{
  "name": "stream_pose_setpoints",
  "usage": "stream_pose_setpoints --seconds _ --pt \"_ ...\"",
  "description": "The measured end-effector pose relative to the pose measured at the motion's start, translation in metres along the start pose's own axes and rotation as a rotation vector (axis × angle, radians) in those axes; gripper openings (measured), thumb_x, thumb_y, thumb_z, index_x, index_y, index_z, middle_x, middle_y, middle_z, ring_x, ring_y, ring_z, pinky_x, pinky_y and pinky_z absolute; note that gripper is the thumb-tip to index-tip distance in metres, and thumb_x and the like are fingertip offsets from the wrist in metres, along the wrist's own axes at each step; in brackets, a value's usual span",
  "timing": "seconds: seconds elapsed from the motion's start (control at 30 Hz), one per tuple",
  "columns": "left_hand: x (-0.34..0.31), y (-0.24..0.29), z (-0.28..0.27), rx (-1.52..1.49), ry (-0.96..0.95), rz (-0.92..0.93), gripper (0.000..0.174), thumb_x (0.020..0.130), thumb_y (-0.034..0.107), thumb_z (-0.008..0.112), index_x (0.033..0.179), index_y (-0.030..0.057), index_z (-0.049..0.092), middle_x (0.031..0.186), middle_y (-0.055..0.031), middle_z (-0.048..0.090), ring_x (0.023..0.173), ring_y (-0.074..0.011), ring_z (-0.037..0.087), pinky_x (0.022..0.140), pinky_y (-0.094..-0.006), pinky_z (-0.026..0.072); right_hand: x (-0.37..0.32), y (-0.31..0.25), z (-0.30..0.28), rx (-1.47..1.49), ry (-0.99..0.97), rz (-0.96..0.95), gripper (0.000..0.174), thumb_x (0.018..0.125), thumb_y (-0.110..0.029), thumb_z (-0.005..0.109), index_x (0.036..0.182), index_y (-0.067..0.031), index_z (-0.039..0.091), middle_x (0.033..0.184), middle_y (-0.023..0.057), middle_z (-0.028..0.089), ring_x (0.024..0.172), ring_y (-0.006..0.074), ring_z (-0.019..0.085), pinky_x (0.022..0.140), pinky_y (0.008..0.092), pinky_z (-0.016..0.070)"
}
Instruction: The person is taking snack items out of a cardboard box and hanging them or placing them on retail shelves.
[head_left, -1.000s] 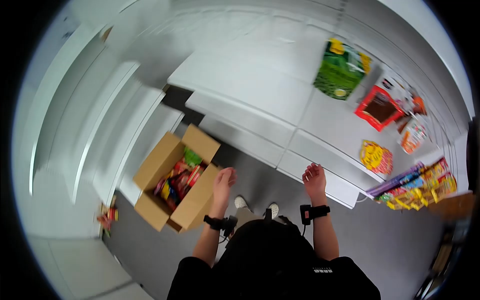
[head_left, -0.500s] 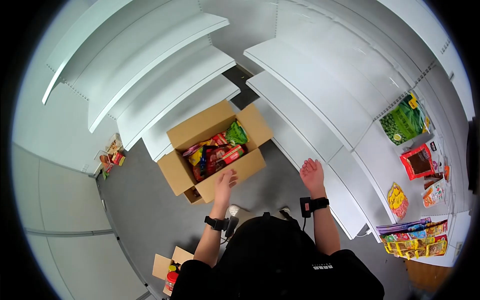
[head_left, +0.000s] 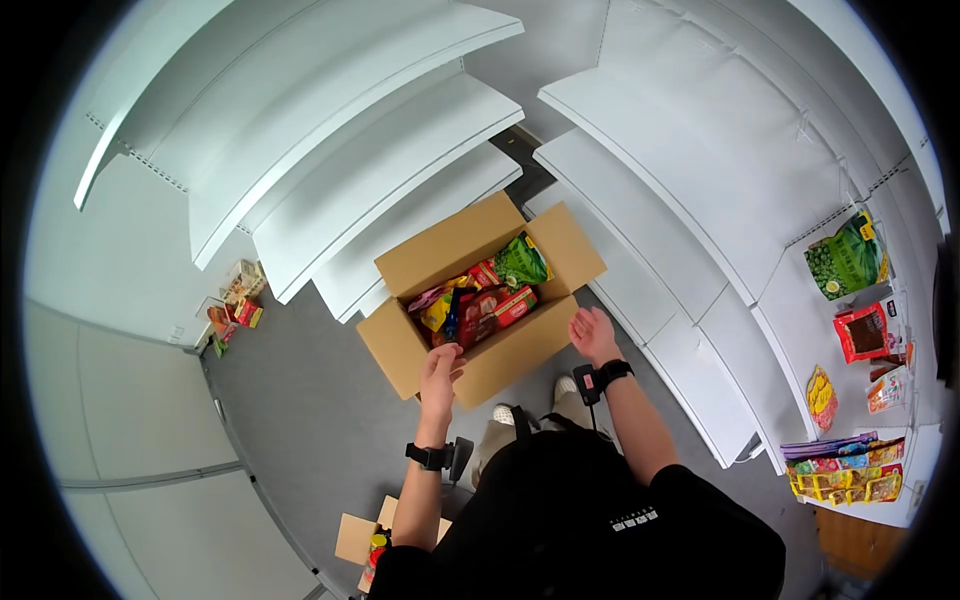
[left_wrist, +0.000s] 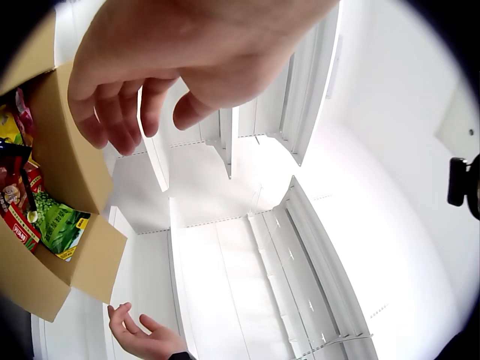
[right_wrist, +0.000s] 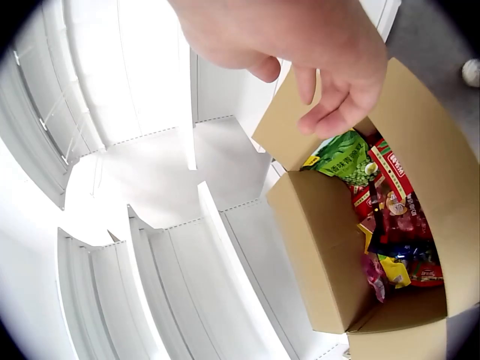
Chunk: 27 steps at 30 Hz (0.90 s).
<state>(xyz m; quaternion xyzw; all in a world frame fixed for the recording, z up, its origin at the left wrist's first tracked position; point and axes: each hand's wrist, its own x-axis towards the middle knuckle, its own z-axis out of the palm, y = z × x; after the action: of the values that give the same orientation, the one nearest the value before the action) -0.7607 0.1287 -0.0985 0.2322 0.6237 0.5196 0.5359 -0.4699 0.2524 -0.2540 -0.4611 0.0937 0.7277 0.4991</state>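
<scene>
A large cardboard box (head_left: 440, 248) stands open on the floor in front of the person, its flaps spread. Inside lie several snack packs, among them a green bag (head_left: 522, 262), a red box (head_left: 516, 307) and a yellow pack (head_left: 436, 312). The left hand (head_left: 438, 378) hovers near the box's near-left side, fingers loosely bent, holding nothing. By the near-right flap is the right hand (head_left: 594, 335), palm turned up and also holding nothing. In the right wrist view the right hand (right_wrist: 315, 60) overlaps a flap above the green bag (right_wrist: 345, 157).
White shelves (head_left: 390, 130) rise at the left and more shelves (head_left: 660, 190) at the right. Packaged snacks (head_left: 845, 470) sit on the right shelves. A smaller carton (head_left: 355, 538) with jars stands at the near left; a few packs (head_left: 235, 300) lie by the left wall.
The head view has swung left, and the large box now sits nearer the middle, between the hands. The right hand has moved slightly inward toward the box. Both hands stay without anything in them.
</scene>
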Motion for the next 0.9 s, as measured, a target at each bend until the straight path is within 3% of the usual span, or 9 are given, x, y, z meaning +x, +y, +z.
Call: stream_pose_setpoints --seconds 0.17,0.37,0.57,0.77,0.9 --pt "0.013 0.01 -0.012 -0.032 0.033 -0.012 0.025 0.093 0.027 0.05 0.104 0.0078 0.06 0.102 -0.0026 0.062 0.091 -0.0137 0.058 0.079 -0.0284 0.0455 0.051 0.021 0.014 -0.072 0.02 -0.023 0.042 0.089 -0.029 0.053 0.123 -0.0061 0.042 0.122 0.0074 0.042 0.099 0.0262 0.049 0.089 0.0413 0.0459" --pt "0.039 0.038 -0.003 -0.001 0.124 -0.065 0.025 0.093 0.027 0.053 0.104 0.006 0.06 0.1 -0.0027 0.062 0.087 -0.0125 0.058 0.078 -0.0275 0.0458 0.111 0.036 0.041 -0.082 0.081 -0.025 0.024 0.089 -0.015 0.051 0.111 -0.0048 0.049 0.1 0.0063 0.05 0.074 0.0178 0.051 0.085 0.0376 0.0517" --pt "0.085 0.043 0.007 0.058 0.162 -0.171 0.026 0.094 0.025 0.048 0.107 0.0048 0.058 0.106 -0.0062 0.061 0.092 -0.0168 0.058 0.08 -0.029 0.0459 0.176 0.045 0.056 0.011 0.197 0.081 0.009 0.089 -0.008 0.047 0.088 0.0 0.05 0.066 0.0045 0.044 0.058 0.015 0.047 0.082 0.0366 0.0536" --pt "0.121 0.049 0.023 0.045 0.253 -0.217 0.025 0.094 0.024 0.051 0.106 0.005 0.059 0.104 -0.005 0.062 0.09 -0.0146 0.059 0.08 -0.0286 0.046 0.242 0.054 0.055 0.006 0.31 0.121 0.011 0.089 -0.006 0.046 0.079 -0.0026 0.045 0.063 0.005 0.04 0.056 0.0148 0.043 0.079 0.0387 0.0551" --pt "0.138 0.05 0.033 0.021 0.276 -0.257 0.025 0.094 0.023 0.05 0.108 0.0045 0.059 0.106 -0.0057 0.061 0.091 -0.0149 0.059 0.081 -0.0289 0.0462 0.257 0.048 0.07 -0.107 0.386 0.098 0.007 0.088 -0.006 0.047 0.082 -0.0032 0.046 0.061 0.0047 0.039 0.054 0.0146 0.042 0.078 0.0401 0.0561"
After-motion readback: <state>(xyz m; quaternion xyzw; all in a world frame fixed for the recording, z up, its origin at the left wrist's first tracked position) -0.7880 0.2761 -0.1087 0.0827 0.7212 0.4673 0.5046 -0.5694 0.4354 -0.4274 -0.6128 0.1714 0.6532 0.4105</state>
